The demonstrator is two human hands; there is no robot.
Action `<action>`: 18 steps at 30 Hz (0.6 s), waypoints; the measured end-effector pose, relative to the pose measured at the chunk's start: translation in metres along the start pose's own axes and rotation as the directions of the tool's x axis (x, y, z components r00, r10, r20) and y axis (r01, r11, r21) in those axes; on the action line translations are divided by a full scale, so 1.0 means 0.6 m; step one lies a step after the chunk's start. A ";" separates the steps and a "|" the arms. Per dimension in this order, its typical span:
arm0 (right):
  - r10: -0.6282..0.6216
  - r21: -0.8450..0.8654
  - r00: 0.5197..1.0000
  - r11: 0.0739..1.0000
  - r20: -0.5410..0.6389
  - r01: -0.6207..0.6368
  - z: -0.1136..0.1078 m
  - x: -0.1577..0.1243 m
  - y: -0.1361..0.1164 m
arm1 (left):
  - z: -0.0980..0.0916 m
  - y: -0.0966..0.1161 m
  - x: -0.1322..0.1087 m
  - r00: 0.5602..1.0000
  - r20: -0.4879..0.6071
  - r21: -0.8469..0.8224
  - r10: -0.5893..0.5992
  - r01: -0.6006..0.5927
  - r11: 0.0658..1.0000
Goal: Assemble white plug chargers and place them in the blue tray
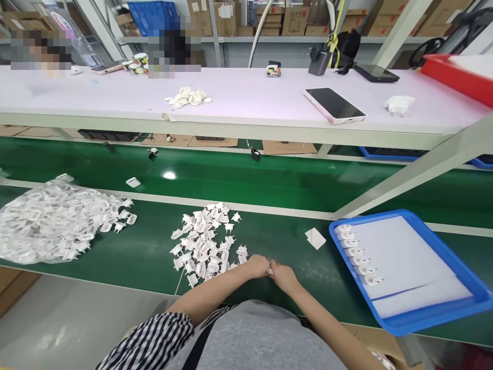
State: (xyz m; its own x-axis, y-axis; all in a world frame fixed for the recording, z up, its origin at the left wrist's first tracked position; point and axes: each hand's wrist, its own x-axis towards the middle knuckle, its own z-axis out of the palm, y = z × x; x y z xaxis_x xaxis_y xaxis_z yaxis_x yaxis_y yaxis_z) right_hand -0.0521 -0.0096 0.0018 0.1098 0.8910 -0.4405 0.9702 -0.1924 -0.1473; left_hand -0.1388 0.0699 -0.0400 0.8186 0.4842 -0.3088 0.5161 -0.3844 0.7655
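My left hand point(258, 266) and my right hand point(284, 276) meet low over the green work surface, close to my body. Both sets of fingers are closed around a small white plug piece point(270, 271), mostly hidden by the fingertips. Left of my hands lies a loose pile of white plug pieces point(204, 244), with two-pin ends showing on several. To the right, a blue tray point(414, 329) lined with white sheets holds a column of several white plug parts point(355, 252) along its left side.
A clear bag of white plug parts point(54, 221) lies at far left. White paper squares point(316, 238) rest beside the tray. A slanted metal post point(408, 169) stands behind it. The shelf point(246, 95) above carries a phone point(335, 104), a white charger point(399, 105) and white rings point(188, 96).
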 end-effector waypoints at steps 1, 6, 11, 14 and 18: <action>0.006 0.013 1.000 1.000 0.015 -0.006 0.007 -0.008 -0.002 | 0.007 -0.004 -0.012 0.999 -0.004 0.014 0.040 -0.039 0.999; 0.009 0.106 0.999 0.994 0.049 -0.014 0.031 -0.041 -0.011 | 0.047 -0.015 -0.053 0.996 -0.003 0.012 0.086 -0.086 0.996; 0.052 0.171 0.997 0.983 0.065 -0.063 0.027 -0.052 -0.009 | 0.048 0.013 -0.045 0.972 0.234 0.275 -0.031 -0.036 0.961; 0.030 0.199 0.998 0.979 0.048 -0.039 0.024 -0.054 -0.004 | 0.039 0.031 -0.037 0.930 0.350 0.422 -0.112 -0.050 0.905; 0.008 0.209 0.998 0.978 0.067 -0.022 0.029 -0.054 -0.001 | 0.032 0.047 -0.033 0.873 0.446 0.515 -0.197 -0.071 0.854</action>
State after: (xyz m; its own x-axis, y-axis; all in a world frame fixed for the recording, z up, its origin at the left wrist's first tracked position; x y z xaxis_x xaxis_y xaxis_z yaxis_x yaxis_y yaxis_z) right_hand -0.0603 -0.0459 0.0007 0.1026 0.8600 -0.4999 0.9010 -0.2933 -0.3196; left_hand -0.1359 0.0342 -0.0233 0.7257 0.1480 -0.6719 0.5128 -0.7675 0.3848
